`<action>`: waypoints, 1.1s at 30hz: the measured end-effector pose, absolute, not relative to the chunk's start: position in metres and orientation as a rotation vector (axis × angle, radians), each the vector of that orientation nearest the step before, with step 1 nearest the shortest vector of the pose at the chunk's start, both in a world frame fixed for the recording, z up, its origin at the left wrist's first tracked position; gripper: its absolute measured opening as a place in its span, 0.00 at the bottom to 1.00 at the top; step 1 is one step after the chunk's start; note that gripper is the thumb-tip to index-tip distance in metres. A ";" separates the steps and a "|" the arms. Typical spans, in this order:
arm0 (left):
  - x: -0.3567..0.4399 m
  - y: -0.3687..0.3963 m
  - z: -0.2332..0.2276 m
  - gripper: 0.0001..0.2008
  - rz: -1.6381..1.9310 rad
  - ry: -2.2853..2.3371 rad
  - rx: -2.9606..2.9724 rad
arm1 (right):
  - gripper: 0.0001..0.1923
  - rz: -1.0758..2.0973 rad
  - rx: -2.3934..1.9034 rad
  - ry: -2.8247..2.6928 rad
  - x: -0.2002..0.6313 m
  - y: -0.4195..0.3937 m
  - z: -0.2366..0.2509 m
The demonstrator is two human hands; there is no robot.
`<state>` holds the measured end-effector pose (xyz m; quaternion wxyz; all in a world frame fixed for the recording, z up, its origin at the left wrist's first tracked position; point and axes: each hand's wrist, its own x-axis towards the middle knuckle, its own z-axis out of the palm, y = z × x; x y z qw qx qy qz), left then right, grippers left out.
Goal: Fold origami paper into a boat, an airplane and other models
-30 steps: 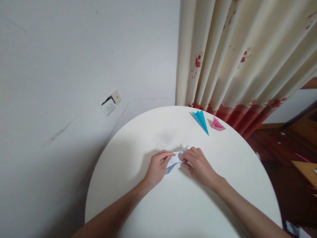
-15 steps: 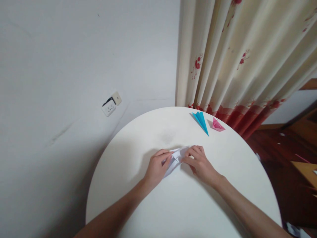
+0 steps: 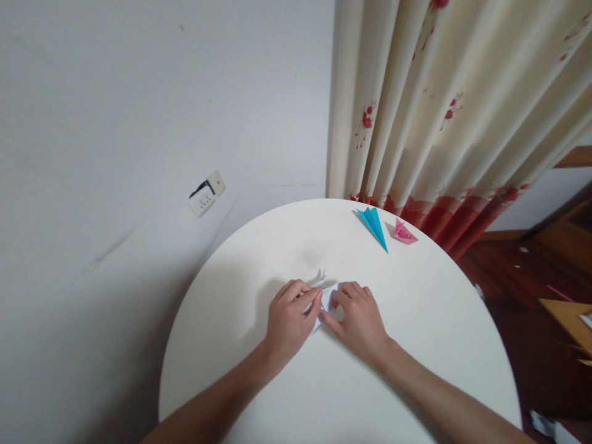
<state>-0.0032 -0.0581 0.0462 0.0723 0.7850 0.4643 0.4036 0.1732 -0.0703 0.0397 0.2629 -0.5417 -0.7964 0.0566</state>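
Note:
A folded sheet of white paper is between my two hands, over the middle of the round table. My left hand pinches its left part, thumb and fingertips pressed together. At its right part, my right hand has bent fingers on the paper and the thumb reaching toward the left hand. Much of the paper is hidden behind the fingers, so its full shape cannot be made out. A thin bit of it sticks up beyond the left fingertips.
On the far right of the white round table lie a blue paper plane and a pink paper boat. Behind the table hangs a cream and red curtain. A socket is on the wall at left.
My right hand has moved left and nearer to me, closer to my left hand. The paper has been bent in, showing less of its length, and a piece now stands up behind.

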 end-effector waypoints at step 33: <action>-0.012 -0.047 0.050 0.11 1.189 1.492 2.084 | 0.15 0.355 -0.820 -1.539 0.206 -0.071 0.058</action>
